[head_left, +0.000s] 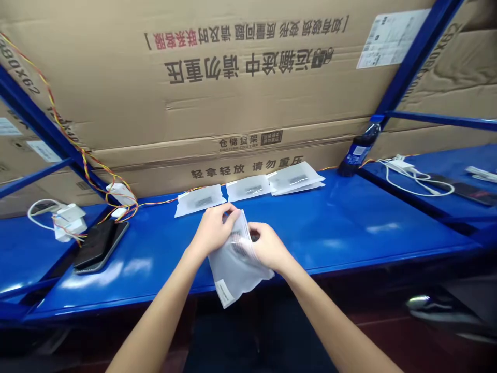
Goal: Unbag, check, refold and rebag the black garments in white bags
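Note:
Between my hands, over the front part of the blue shelf, is a frosted plastic bag (236, 269) with a small white label at its lower left corner. My left hand (215, 225) pinches its upper left edge. Closed on the right side of the same bag is my right hand (267, 246), its thumb and fingers curled in. Something dark shows faintly through the plastic; its kind is unclear. Further back lie more frosted bags in a row: a left bag (198, 201), a middle bag (248, 189) and overlapping right bags (297, 178), each with a dark patch.
The blue metal shelf (368, 223) backs onto a large cardboard sheet (248, 103). At left are a black phone-like slab (99, 243), white chargers (70, 220) and twisted red-yellow wires (87, 166). A dark drink bottle (359, 150) stands at the right post; white cables (411, 176) lie beyond.

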Demonstrator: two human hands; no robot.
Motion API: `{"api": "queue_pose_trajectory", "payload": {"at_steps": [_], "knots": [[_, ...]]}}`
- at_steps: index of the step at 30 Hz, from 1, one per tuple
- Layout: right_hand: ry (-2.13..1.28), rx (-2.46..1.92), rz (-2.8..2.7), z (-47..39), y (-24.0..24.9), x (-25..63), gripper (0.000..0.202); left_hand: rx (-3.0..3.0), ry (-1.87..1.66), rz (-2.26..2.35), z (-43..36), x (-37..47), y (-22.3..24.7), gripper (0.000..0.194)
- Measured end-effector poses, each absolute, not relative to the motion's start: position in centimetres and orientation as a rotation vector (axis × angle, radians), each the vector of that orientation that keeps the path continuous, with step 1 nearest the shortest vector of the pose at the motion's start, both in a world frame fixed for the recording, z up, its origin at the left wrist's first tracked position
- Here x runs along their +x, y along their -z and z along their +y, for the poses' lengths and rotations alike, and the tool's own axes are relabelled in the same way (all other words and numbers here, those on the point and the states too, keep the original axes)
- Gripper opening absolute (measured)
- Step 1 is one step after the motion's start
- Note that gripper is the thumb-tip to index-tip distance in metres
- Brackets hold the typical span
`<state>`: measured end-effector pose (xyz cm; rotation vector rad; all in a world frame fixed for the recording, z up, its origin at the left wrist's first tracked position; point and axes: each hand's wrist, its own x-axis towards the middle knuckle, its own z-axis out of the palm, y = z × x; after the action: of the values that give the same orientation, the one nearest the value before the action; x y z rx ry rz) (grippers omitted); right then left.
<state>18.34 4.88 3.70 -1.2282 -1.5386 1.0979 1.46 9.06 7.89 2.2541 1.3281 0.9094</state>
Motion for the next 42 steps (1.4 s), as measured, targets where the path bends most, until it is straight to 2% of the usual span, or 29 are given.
{"api": "queue_pose_trajectory", "payload": {"at_steps": [4, 7, 9, 13, 16, 18, 20, 24, 26, 28, 30, 32, 35, 38, 40, 42], "knots": [[-1.131, -1.253, -1.11, 4.2, -2.4, 19.1, 0.036, 2.338, -0.871, 1.45, 9.1, -0.7, -6.8, 0.032], [-1.144, -1.308, -0.88, 3.6, -1.5, 20.4, 0.054, 2.356, -0.859, 1.492, 9.4, -2.7, -6.6, 0.033], [-1.071, -1.418, -0.942, 3.0, -1.1, 21.3, 0.059, 2.361, -0.842, 1.506, 9.8, -4.2, -6.7, 0.032], [-0.548, -1.698, -1.396, 1.6, -1.1, 22.5, 0.04, 2.41, -0.75, 1.632, 11.5, -6.8, -7.2, 0.03], [-0.066, -1.645, -1.609, 1.1, -1.4, 22.4, 0.05, 2.453, -0.716, 1.726, 12.4, -7.6, -7.3, 0.027], [0.054, -1.486, -1.746, 1.2, -1.4, 21.7, 0.062, 2.48, -0.742, 1.739, 12.2, -7.2, -7.3, 0.026], [0.033, -1.349, -1.875, 1.5, -0.9, 20.7, 0.068, 2.551, -0.824, 1.695, 10.9, -5.9, -7.2, 0.027], [-0.11, -1.303, -1.797, 2.1, -0.2, 19.0, 0.036, 2.654, -1.214, 1.444, 6.3, -1.4, -6.8, 0.021], [-0.258, -1.292, -1.611, 2.3, -0.6, 19.1, 0.026, 2.581, -1.444, 1.385, 3.9, 1.1, -6.4, 0.016], [-0.454, -1.277, -1.392, 2.5, -1.4, 19.8, 0.026, 2.489, -1.621, 1.368, 2.2, 3.6, -6.0, 0.014], [-0.585, -1.27, -1.184, 2.8, -2.3, 21.1, 0.035, 2.402, -1.684, 1.361, 1.3, 5.7, -5.3, 0.013], [-0.567, -1.293, -1.031, 3.1, -2.5, 23.0, 0.045, 2.371, -1.603, 1.353, 1.3, 7.2, -4.3, 0.013], [-0.358, -1.488, -1.003, 3.2, -1.7, 26.2, 0.056, 2.441, -1.303, 1.338, 1.9, 8.4, -2.5, 0.022], [-0.07, -1.667, -1.199, 2.7, -0.3, 28.6, 0.053, 2.501, -1.055, 1.349, 2.6, 8.3, -1.0, 0.034], [0.071, -1.607, -1.355, 2.1, 0.4, 29.0, 0.048, 2.498, -0.988, 1.357, 2.8, 7.9, -0.7, 0.037], [0.093, -1.504, -1.505, 1.7, 0.8, 28.6, 0.053, 2.485, -0.961, 1.362, 3.0, 7.4, -0.8, 0.04]]}}
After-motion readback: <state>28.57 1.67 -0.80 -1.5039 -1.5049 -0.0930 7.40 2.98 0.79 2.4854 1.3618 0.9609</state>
